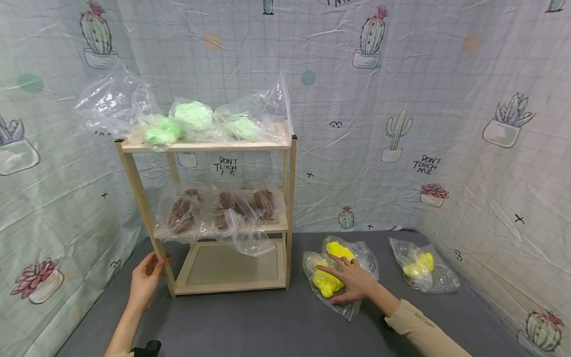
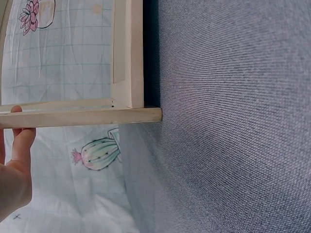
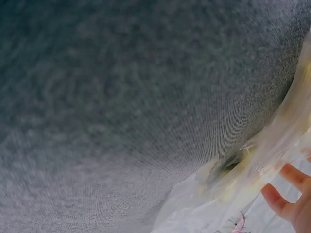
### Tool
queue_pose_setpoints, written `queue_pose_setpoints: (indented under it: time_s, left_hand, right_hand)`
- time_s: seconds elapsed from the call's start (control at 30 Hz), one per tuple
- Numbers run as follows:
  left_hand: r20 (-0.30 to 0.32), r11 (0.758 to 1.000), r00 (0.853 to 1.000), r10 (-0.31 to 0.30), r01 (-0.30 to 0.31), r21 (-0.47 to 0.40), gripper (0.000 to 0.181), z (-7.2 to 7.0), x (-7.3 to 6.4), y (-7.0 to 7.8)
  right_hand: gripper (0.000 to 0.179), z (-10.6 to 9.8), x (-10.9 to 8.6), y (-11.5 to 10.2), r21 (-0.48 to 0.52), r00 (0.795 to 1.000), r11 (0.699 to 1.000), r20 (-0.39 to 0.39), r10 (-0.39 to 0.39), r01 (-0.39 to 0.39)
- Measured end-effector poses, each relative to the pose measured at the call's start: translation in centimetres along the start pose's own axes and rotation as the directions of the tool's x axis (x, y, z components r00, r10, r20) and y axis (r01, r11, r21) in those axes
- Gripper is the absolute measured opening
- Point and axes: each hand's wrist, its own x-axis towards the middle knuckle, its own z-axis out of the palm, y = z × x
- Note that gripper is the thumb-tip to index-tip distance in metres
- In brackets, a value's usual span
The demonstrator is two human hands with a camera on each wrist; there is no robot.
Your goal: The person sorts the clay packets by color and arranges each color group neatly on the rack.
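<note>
My left hand (image 1: 144, 280) holds the left front post of a small wooden shelf rack (image 1: 229, 286) near its bottom, with thumb and fingers around the post. In the left wrist view, that post (image 2: 87, 117) runs between my thumb and fingers. My right hand (image 1: 352, 281) lies with spread fingers over a clear plastic bag with a yellow lump (image 1: 327, 283) inside. Behind it, touching, is another bag with a yellow lump (image 1: 340, 250). In the right wrist view, fingertips (image 3: 274, 198) are beside the crinkled clear plastic (image 3: 233, 187); the contact there is unclear.
A third bag with a yellow lump (image 1: 419, 267) lies farther right on the grey tabletop (image 1: 250, 325). Bagged pale green lumps (image 1: 193, 115) sit on the top shelf, bagged brown lumps (image 1: 183, 213) on the middle one. A cactus-print sheet (image 1: 334, 163) hangs around the table.
</note>
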Motion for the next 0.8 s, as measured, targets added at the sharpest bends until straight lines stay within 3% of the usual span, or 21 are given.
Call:
queue_pose_setpoints:
  time_s: [0.17, 0.23, 0.37, 0.43, 0.47, 0.53, 0.6, 0.67, 0.7, 0.8]
  left_hand:
    - [0.022, 1.0, 1.0, -0.006, 0.007, -0.023, 0.029, 0.0, -0.1, 0.0]
    - [-0.001, 0.994, 0.998, -0.065, 0.065, 0.087, 0.027, 0.3, -0.5, 1.6]
    - [-0.019, 0.992, 0.996, -0.092, 0.093, 0.084, 0.022, 0.5, -0.6, 2.3]
    - [-0.018, 0.992, 0.996, -0.088, 0.089, 0.088, 0.024, 0.4, -0.5, 1.7]
    - [-0.002, 0.998, 0.999, -0.052, 0.052, 0.034, 0.025, 0.2, -0.2, 0.5]
    - [0.02, 0.999, 0.999, -0.04, 0.04, 0.028, 0.033, -0.2, 0.1, -0.9]
    - [0.026, 0.999, 1.0, -0.01, 0.011, -0.035, 0.037, -0.6, 0.5, -2.6]
    - [0.027, 0.998, 1.0, 0.003, -0.001, -0.06, 0.036, -0.7, 0.6, -3.1]
    - [0.01, 1.0, 1.0, -0.017, 0.017, 0.0, 0.038, -0.5, 0.5, -2.3]
    - [-0.017, 1.0, 1.0, -0.014, 0.014, 0.019, 0.037, 0.0, 0.1, -0.6]
  right_hand:
    - [0.083, 0.3, -0.1, -0.2, -0.022, 0.999, 1.0, 0.044, 0.0, 0.001]
    - [0.079, 0.5, -0.1, -0.2, -0.05, 0.999, 0.999, 0.044, -0.011, 0.014]
    - [0.069, 0.6, -0.2, -0.6, -0.098, 0.999, 0.994, 0.022, -0.037, 0.039]
    - [0.064, 0.6, -0.2, -0.8, -0.109, 0.999, 0.993, 0.004, -0.054, 0.054]
    - [0.062, 0.6, -0.2, -0.8, -0.116, 0.998, 0.991, -0.007, -0.065, 0.063]
    - [0.058, 0.8, -0.2, -0.9, -0.128, 0.995, 0.988, -0.038, -0.093, 0.088]
    - [0.056, 0.9, -0.1, -0.8, -0.14, 0.99, 0.984, -0.069, -0.122, 0.112]
    - [0.055, 1.1, 0.0, -0.7, -0.147, 0.983, 0.98, -0.105, -0.152, 0.136]
    - [0.055, 1.1, 0.1, -0.7, -0.154, 0.979, 0.977, -0.121, -0.167, 0.147]
    - [0.055, 1.0, 0.1, -0.9, -0.169, 0.965, 0.968, -0.152, -0.212, 0.186]
